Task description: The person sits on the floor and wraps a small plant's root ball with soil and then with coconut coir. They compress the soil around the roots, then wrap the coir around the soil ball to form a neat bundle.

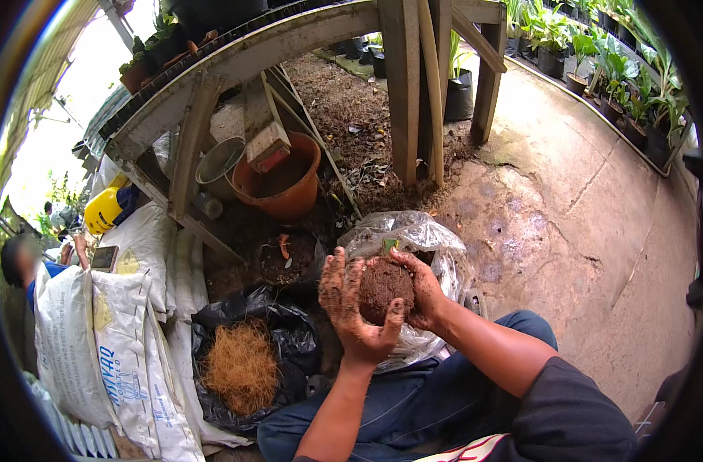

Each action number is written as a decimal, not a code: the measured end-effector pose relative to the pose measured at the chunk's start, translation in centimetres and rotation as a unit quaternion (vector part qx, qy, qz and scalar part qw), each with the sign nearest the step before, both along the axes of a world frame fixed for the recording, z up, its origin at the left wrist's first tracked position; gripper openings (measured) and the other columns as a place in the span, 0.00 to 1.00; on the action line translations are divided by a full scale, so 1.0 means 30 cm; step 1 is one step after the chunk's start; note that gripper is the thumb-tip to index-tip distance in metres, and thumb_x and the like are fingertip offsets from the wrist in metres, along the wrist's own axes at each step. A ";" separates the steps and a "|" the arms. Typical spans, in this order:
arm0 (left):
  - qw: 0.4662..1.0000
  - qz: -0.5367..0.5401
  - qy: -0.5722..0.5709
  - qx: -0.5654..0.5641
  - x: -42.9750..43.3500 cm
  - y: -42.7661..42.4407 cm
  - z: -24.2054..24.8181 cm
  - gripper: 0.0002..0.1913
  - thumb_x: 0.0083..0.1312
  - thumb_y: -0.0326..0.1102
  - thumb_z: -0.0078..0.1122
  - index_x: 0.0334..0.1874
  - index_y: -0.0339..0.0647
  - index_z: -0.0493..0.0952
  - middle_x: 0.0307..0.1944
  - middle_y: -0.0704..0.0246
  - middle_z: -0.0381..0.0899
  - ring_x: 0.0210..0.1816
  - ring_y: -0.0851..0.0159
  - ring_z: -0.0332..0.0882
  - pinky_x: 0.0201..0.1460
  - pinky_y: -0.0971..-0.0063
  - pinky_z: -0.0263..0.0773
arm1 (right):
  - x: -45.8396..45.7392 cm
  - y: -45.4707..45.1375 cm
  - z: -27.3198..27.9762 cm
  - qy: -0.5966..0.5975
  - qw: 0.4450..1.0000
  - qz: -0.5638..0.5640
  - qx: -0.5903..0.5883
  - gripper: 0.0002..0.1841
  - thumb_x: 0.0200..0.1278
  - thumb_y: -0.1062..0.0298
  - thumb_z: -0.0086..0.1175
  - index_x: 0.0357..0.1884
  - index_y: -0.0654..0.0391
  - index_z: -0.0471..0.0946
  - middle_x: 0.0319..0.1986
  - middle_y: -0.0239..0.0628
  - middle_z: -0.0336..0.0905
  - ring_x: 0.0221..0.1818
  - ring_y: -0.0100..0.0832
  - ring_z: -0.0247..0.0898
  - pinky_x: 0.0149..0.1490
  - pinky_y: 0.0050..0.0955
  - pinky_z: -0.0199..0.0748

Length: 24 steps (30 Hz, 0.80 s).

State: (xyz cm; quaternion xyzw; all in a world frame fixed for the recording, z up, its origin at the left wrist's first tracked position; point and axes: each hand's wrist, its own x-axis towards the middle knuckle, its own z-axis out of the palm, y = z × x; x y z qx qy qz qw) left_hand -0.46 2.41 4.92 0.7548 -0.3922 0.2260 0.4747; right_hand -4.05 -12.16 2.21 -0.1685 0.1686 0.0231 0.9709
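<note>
Between my two soil-covered hands is a round ball of brown soil (387, 289), with fine fibres on its surface. My left hand (354, 320) cups its near left side, fingers spread and thumb across the front. My right hand (423, 289) grips the ball from the right. A small green leaf piece (390, 245) shows at the top by my right fingertips. Below the hands a crumpled clear plastic bag (438, 245) lies open, dark material partly visible inside. To the left, a black plastic bag (296, 320) holds a clump of orange-brown fibre (241, 367).
A wooden bench (305, 34) stands ahead, an orange-brown pot (290, 193) and a grey bucket (218, 167) beneath it. White printed sacks (120, 341) are piled left, with a yellow container (104, 211) above. A person (45, 271) sits behind them. Potted plants (617, 75) line the far right.
</note>
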 end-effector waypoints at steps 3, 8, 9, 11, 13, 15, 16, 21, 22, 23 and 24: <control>1.000 0.001 -0.028 -0.006 0.008 0.001 -0.015 0.35 0.73 0.55 0.63 0.75 0.38 0.74 0.80 0.48 0.67 0.81 0.40 0.61 0.84 0.45 0.50 | 0.013 0.000 -0.016 -0.009 1.000 -0.015 -0.012 0.20 0.79 0.48 0.53 0.53 0.56 0.82 0.47 0.42 0.88 0.50 0.43 0.86 0.59 0.45 0.85; 0.996 -0.001 -0.087 -0.010 -0.039 -0.046 -0.056 0.19 0.67 0.41 0.63 0.56 0.37 0.85 0.59 0.53 0.86 0.65 0.42 0.81 0.74 0.47 0.71 | 0.002 0.054 0.004 0.043 0.999 0.021 0.015 0.18 0.80 0.48 0.53 0.50 0.53 0.82 0.44 0.37 0.88 0.47 0.38 0.84 0.60 0.39 0.83; 0.999 0.002 -0.045 -0.025 -0.037 -0.043 -0.056 0.19 0.67 0.39 0.63 0.56 0.37 0.85 0.60 0.53 0.86 0.65 0.42 0.81 0.74 0.47 0.71 | -0.005 0.046 0.015 0.052 0.998 0.035 0.027 0.23 0.81 0.43 0.52 0.55 0.55 0.81 0.49 0.38 0.87 0.50 0.38 0.84 0.63 0.40 0.83; 0.998 0.001 0.007 -0.063 -0.023 -0.027 -0.050 0.18 0.67 0.37 0.62 0.56 0.35 0.85 0.60 0.52 0.86 0.64 0.42 0.81 0.74 0.47 0.70 | -0.019 0.031 0.032 -0.034 0.999 0.038 -0.005 0.29 0.81 0.38 0.52 0.62 0.56 0.80 0.55 0.40 0.86 0.55 0.38 0.83 0.66 0.41 0.81; 0.991 -0.030 0.055 -0.114 -0.016 -0.020 -0.045 0.18 0.67 0.33 0.62 0.57 0.32 0.84 0.61 0.51 0.85 0.65 0.44 0.81 0.75 0.50 0.69 | -0.021 0.028 0.038 -0.035 0.998 0.041 -0.034 0.32 0.80 0.34 0.51 0.65 0.55 0.79 0.58 0.41 0.84 0.59 0.39 0.83 0.68 0.44 0.80; 0.975 -0.059 0.156 -0.150 -0.010 -0.026 -0.045 0.19 0.67 0.33 0.62 0.58 0.31 0.84 0.62 0.50 0.85 0.66 0.46 0.80 0.76 0.52 0.69 | -0.011 0.034 0.031 -0.017 0.999 0.005 -0.047 0.32 0.80 0.35 0.51 0.63 0.56 0.80 0.57 0.41 0.85 0.58 0.40 0.83 0.67 0.45 0.81; 0.974 -0.082 0.171 -0.123 -0.001 -0.039 -0.048 0.20 0.68 0.33 0.62 0.60 0.30 0.83 0.64 0.51 0.83 0.68 0.48 0.79 0.77 0.54 0.68 | 0.000 0.037 0.023 0.022 0.999 -0.011 -0.044 0.31 0.80 0.36 0.52 0.63 0.56 0.80 0.56 0.42 0.86 0.57 0.41 0.84 0.66 0.46 0.81; 0.978 -0.044 0.157 -0.133 0.044 -0.021 -0.049 0.29 0.70 0.43 0.64 0.70 0.32 0.78 0.76 0.51 0.73 0.78 0.46 0.66 0.84 0.49 0.54 | 0.044 0.009 -0.039 0.064 0.997 -0.030 -0.031 0.26 0.79 0.43 0.53 0.61 0.57 0.80 0.53 0.44 0.87 0.55 0.44 0.84 0.64 0.47 0.82; 0.977 -0.002 0.143 -0.161 0.044 -0.020 -0.049 0.27 0.71 0.45 0.62 0.67 0.34 0.81 0.72 0.52 0.78 0.77 0.46 0.68 0.83 0.48 0.53 | 0.051 0.002 -0.049 0.062 0.997 -0.024 -0.028 0.23 0.79 0.47 0.54 0.59 0.57 0.81 0.52 0.43 0.87 0.54 0.43 0.84 0.63 0.45 0.83; 0.992 -0.022 0.080 -0.093 0.047 -0.013 -0.047 0.25 0.72 0.44 0.61 0.65 0.35 0.82 0.69 0.53 0.80 0.75 0.47 0.71 0.82 0.50 0.57 | 0.051 0.007 -0.060 0.062 0.998 -0.018 -0.027 0.22 0.79 0.47 0.54 0.58 0.56 0.81 0.51 0.42 0.87 0.53 0.42 0.84 0.63 0.43 0.83; 0.997 -0.031 0.053 -0.040 0.036 -0.017 -0.048 0.22 0.72 0.43 0.61 0.62 0.36 0.84 0.65 0.54 0.82 0.73 0.47 0.73 0.80 0.52 0.61 | 0.052 0.025 -0.070 0.061 0.998 -0.020 -0.024 0.21 0.79 0.47 0.54 0.56 0.56 0.81 0.49 0.41 0.87 0.52 0.41 0.84 0.62 0.42 0.83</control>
